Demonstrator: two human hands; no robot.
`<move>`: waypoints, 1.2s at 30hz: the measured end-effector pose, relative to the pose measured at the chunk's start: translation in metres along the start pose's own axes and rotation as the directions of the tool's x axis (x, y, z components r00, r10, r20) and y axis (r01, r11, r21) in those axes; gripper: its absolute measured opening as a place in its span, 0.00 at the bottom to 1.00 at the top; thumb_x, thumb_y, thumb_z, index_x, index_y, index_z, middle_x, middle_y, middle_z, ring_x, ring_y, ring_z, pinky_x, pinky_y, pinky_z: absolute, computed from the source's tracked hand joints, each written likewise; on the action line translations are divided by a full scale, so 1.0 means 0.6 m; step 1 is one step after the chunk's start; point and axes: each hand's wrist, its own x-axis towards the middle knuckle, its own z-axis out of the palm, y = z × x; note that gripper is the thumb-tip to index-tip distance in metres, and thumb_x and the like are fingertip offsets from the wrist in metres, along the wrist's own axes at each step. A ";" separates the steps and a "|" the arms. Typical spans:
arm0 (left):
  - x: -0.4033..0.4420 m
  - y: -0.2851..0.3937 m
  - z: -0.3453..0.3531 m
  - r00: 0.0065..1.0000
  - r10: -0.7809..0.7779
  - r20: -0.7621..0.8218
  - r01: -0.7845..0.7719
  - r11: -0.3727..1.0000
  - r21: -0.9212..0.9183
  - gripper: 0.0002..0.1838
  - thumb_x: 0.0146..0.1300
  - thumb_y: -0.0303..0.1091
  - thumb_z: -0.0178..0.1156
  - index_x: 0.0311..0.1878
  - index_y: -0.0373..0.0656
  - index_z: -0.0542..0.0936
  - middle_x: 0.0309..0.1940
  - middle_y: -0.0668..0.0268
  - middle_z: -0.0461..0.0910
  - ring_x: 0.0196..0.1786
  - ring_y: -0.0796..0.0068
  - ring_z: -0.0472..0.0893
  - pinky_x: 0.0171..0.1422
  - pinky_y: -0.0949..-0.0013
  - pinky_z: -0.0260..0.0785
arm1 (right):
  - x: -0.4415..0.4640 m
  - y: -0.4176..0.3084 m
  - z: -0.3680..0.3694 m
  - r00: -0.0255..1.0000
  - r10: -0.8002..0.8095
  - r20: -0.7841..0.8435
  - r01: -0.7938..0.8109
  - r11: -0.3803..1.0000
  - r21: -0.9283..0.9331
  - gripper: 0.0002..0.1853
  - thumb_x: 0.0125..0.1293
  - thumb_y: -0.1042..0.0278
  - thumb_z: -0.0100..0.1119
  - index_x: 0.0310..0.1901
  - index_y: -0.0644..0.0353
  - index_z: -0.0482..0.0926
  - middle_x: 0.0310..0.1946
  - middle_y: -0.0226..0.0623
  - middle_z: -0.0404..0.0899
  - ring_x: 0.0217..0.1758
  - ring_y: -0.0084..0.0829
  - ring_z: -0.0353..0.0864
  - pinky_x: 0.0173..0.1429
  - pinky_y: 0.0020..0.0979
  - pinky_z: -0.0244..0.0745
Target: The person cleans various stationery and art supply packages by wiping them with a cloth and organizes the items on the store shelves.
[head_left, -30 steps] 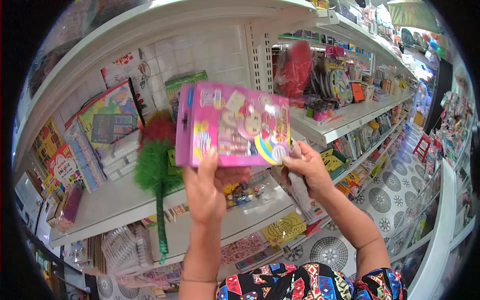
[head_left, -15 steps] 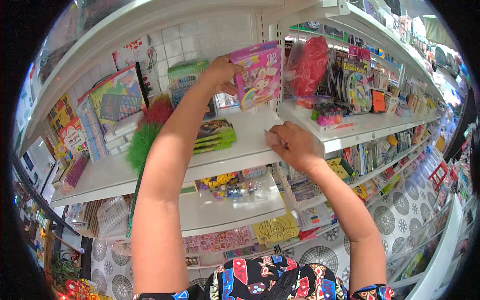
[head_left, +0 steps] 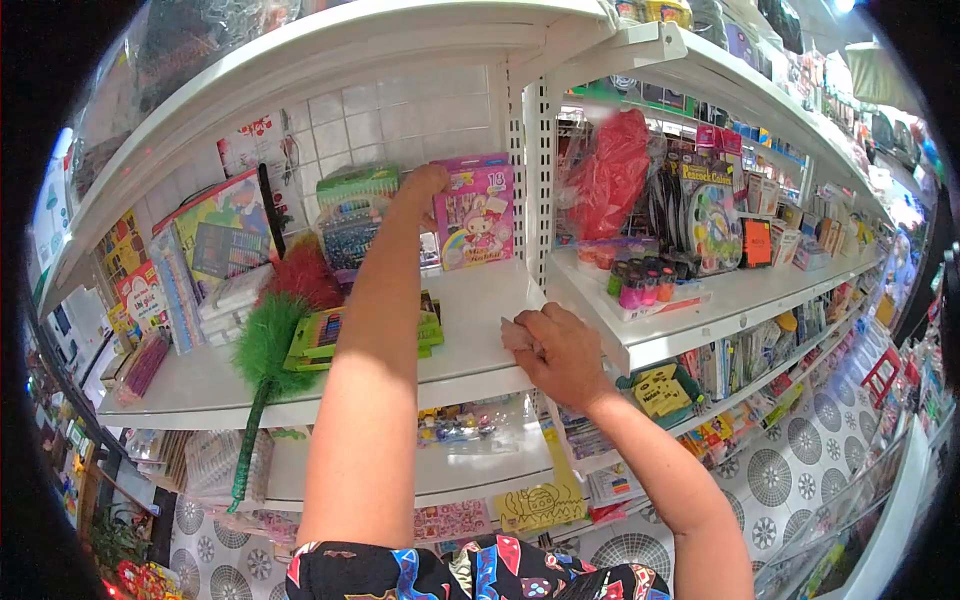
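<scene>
A flat pink box with a cartoon rabbit and a number on its front stands upright at the back of the white shelf. My left hand is closed at the box's upper left edge, its fingers partly hidden. Lower down, my right hand rests by the shelf's front edge, fingers curled around a crumpled pale cloth or tissue. Left of the pink box are cases of coloured pens. Flat green packs lie stacked on the shelf, partly behind my left forearm.
A green and red feather duster leans over the shelf's front edge. Beyond the upright post, the right bay holds paint bottles, a paint palette and a red wrapped item. Lower shelves carry more stationery.
The pink box has gone from tilted and raised to upright against the back, with my left hand still at it. The camera view has shifted. My right hand stays near the shelf edge.
</scene>
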 end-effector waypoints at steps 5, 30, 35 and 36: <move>0.121 -0.059 0.036 0.990 0.107 -0.091 -0.055 0.892 0.449 0.35 0.46 0.40 0.69 0.58 0.39 0.70 0.59 0.50 0.71 0.63 0.51 0.71 0.60 0.51 0.70 | 0.002 0.002 -0.002 1.000 -0.016 -0.011 0.017 1.000 0.022 0.15 0.48 0.69 0.64 0.40 0.57 0.78 0.29 0.39 0.73 0.34 0.44 0.77 0.38 0.42 0.72; -0.071 0.009 0.172 0.822 -0.242 -0.516 0.250 0.967 -0.055 0.70 0.41 0.38 0.77 0.74 0.53 0.29 0.67 0.38 0.52 0.62 0.34 0.67 0.60 0.42 0.70 | 0.003 -0.001 0.008 0.995 -0.069 -0.071 0.070 0.997 0.012 0.15 0.48 0.72 0.64 0.40 0.59 0.78 0.28 0.39 0.71 0.31 0.41 0.75 0.34 0.39 0.69; -0.066 0.016 0.157 0.837 -0.203 -0.509 0.161 0.979 -0.125 0.70 0.39 0.41 0.77 0.73 0.41 0.31 0.66 0.34 0.51 0.65 0.39 0.66 0.64 0.42 0.64 | 0.002 0.002 0.013 0.994 -0.068 -0.084 0.072 0.997 0.034 0.14 0.49 0.71 0.64 0.40 0.60 0.78 0.27 0.40 0.71 0.29 0.41 0.74 0.33 0.38 0.68; -0.070 0.024 0.148 0.841 -0.200 -0.504 0.141 0.978 -0.152 0.70 0.38 0.41 0.77 0.73 0.39 0.32 0.66 0.33 0.51 0.66 0.40 0.66 0.65 0.42 0.63 | 0.000 0.000 0.012 0.997 -0.058 -0.060 0.059 0.998 0.017 0.15 0.49 0.71 0.64 0.41 0.59 0.78 0.28 0.40 0.72 0.31 0.42 0.75 0.33 0.39 0.68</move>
